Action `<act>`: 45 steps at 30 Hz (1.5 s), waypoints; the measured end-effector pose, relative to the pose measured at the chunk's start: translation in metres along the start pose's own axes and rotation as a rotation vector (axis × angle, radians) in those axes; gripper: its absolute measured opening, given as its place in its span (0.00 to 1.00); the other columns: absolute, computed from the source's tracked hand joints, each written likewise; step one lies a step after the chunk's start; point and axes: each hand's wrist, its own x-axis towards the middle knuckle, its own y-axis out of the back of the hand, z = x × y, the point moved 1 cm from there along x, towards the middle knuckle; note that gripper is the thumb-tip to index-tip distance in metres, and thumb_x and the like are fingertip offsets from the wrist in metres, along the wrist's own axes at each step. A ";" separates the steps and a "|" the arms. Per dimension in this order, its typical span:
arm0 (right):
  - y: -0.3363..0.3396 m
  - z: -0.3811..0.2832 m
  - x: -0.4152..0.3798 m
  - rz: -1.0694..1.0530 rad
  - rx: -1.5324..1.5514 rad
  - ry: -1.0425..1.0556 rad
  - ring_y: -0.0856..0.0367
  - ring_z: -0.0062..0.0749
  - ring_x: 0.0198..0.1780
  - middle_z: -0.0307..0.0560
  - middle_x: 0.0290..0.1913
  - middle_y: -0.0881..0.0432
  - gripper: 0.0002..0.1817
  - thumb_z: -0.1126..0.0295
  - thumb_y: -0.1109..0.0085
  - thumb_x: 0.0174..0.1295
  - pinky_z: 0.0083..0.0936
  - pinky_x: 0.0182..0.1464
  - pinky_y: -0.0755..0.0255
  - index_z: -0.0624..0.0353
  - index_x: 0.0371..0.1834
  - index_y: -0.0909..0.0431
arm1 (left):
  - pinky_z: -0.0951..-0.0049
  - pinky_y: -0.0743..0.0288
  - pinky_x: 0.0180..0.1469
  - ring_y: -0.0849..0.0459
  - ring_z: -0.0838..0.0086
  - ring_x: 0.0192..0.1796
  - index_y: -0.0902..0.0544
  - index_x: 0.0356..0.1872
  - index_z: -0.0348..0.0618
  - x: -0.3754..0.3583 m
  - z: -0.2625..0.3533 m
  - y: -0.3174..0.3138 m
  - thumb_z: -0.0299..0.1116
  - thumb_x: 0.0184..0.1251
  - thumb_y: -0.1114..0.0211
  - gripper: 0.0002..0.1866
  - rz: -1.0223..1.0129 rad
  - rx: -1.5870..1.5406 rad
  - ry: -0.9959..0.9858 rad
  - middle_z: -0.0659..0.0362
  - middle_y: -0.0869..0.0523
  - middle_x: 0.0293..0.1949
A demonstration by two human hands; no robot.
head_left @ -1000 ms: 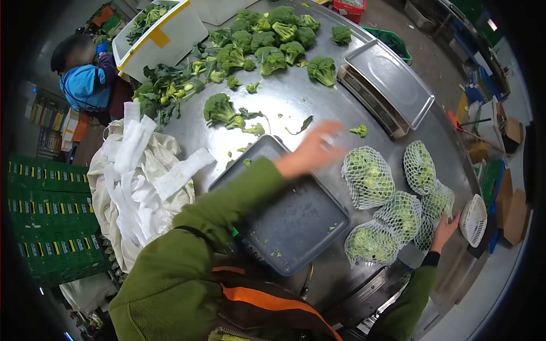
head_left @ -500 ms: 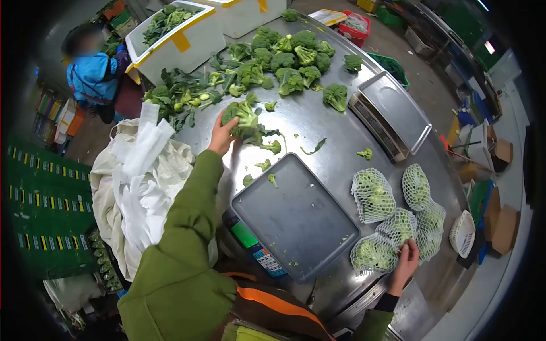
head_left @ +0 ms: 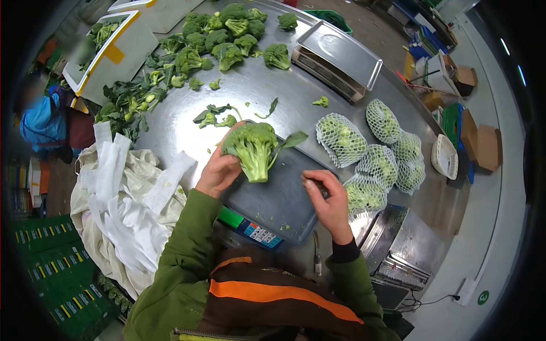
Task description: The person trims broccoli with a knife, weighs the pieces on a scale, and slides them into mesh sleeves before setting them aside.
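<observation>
My left hand (head_left: 220, 170) holds a broccoli head (head_left: 253, 149) above the grey scale pan (head_left: 273, 196), its cut stem pointing down toward me and one leaf sticking out to the right. Over the pan's right side is my right hand (head_left: 327, 199), fingers curled with thumb and forefinger near each other; whether anything is between them is too small to tell. Just right of it lie several net-wrapped broccoli heads (head_left: 341, 139) on the metal table (head_left: 210, 105). The scale's keypad (head_left: 261, 234) shows at the pan's near edge.
Loose broccoli (head_left: 219, 40) is piled at the back, beside leafy trimmings (head_left: 128, 105) and a white foam box (head_left: 119, 57). A second scale (head_left: 335, 51) stands back right. White net sleeves (head_left: 116, 193) lie on a sack at left. A person in blue (head_left: 42, 122) is far left.
My left hand has brought the broccoli from the table over the scale pan. My right hand has left the netted heads and moved to the pan's right side. The view has shifted.
</observation>
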 end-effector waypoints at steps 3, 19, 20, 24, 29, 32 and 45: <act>-0.014 -0.009 -0.003 -0.040 0.086 -0.026 0.18 0.26 0.39 0.46 0.46 0.17 0.14 0.79 0.39 0.63 0.21 0.45 0.24 0.63 0.52 0.20 | 0.63 0.37 0.72 0.28 0.64 0.69 0.44 0.77 0.42 -0.005 -0.003 -0.006 0.17 0.49 0.40 0.47 -0.072 0.103 -0.001 0.53 0.28 0.67; -0.014 0.038 -0.025 0.166 0.936 -0.687 0.22 0.22 0.38 0.39 0.44 0.17 0.17 0.58 0.49 0.75 0.20 0.41 0.29 0.59 0.56 0.24 | 0.78 0.20 0.35 0.19 0.76 0.37 0.32 0.69 0.33 -0.022 -0.009 -0.049 0.60 0.79 0.61 0.38 -0.033 0.487 0.419 0.56 0.22 0.42; -0.016 0.049 -0.030 0.121 0.995 -0.724 0.22 0.22 0.39 0.38 0.45 0.17 0.20 0.52 0.55 0.77 0.20 0.38 0.31 0.55 0.57 0.25 | 0.79 0.21 0.33 0.20 0.78 0.35 0.30 0.68 0.33 -0.021 -0.007 -0.052 0.56 0.80 0.59 0.34 -0.028 0.520 0.392 0.57 0.21 0.42; -0.023 0.053 -0.043 0.103 1.162 -0.857 0.22 0.22 0.38 0.36 0.47 0.17 0.21 0.50 0.58 0.77 0.19 0.38 0.30 0.52 0.59 0.26 | 0.82 0.26 0.30 0.21 0.81 0.30 0.25 0.63 0.34 -0.017 -0.015 -0.038 0.44 0.80 0.51 0.24 0.054 0.493 0.241 0.61 0.20 0.40; -0.037 0.038 -0.045 0.182 1.195 -0.924 0.19 0.21 0.41 0.34 0.49 0.17 0.24 0.45 0.64 0.77 0.20 0.40 0.26 0.46 0.62 0.27 | 0.82 0.26 0.42 0.19 0.81 0.42 0.23 0.62 0.39 -0.022 -0.028 -0.040 0.38 0.75 0.41 0.20 0.142 0.563 0.188 0.62 0.18 0.47; -0.039 0.036 -0.050 0.118 1.278 -0.951 0.17 0.21 0.43 0.33 0.50 0.17 0.25 0.44 0.64 0.77 0.18 0.39 0.24 0.46 0.62 0.28 | 0.78 0.27 0.53 0.21 0.79 0.52 0.23 0.63 0.41 -0.030 -0.031 -0.043 0.35 0.71 0.37 0.21 0.091 0.698 0.166 0.61 0.19 0.54; -0.039 0.043 -0.069 0.042 1.404 -1.005 0.19 0.23 0.35 0.45 0.45 0.18 0.27 0.41 0.64 0.75 0.16 0.30 0.25 0.48 0.60 0.28 | 0.77 0.30 0.57 0.24 0.80 0.52 0.20 0.60 0.41 -0.038 -0.038 -0.044 0.30 0.69 0.35 0.19 0.028 0.724 0.197 0.64 0.20 0.51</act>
